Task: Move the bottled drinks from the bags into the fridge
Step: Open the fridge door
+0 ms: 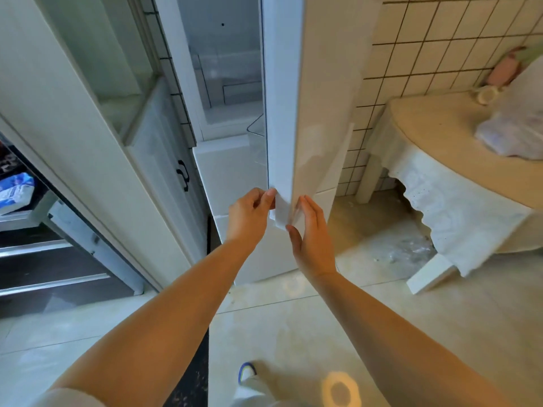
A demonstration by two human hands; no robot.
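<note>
Your left hand (249, 214) pinches the lower edge of the tall white fridge door (283, 113), its long axis upright, while your right hand (311, 236) presses it with straight fingers (308, 210).

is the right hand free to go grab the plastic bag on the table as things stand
Probably yes. The right hand lies flat and open against the fridge door, holding nothing, and no obstacle shows between it and the plastic bag on the table to its right, though a step closer looks needed.
</note>
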